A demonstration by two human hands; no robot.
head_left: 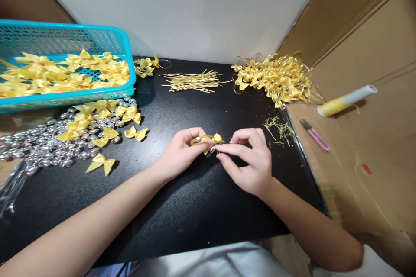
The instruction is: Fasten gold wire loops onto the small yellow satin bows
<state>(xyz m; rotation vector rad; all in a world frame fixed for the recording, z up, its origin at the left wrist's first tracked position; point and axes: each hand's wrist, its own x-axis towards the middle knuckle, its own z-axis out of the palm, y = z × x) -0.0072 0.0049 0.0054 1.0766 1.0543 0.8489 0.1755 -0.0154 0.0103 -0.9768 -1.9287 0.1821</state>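
My left hand (183, 151) is closed, pinching a yellow ribbon bow (217, 139) together with a gold cord loop (198, 140) above the black table. A small silver bead (212, 149) shows just under the bow. At the bow's right side, the thumb and index finger of my right hand (251, 160) come together beside the bead. Whatever thin piece lies between those fingertips is too small to make out.
A turquoise basket (125, 88) of yellow bows stands at left, with silver beads (48, 145) and loose bows before it. Gold cord strips (193, 81) lie behind my hands. At right are finished bow loops (282, 78), cord scraps (278, 130), pink-handled snips (316, 136) and a tube (346, 100).
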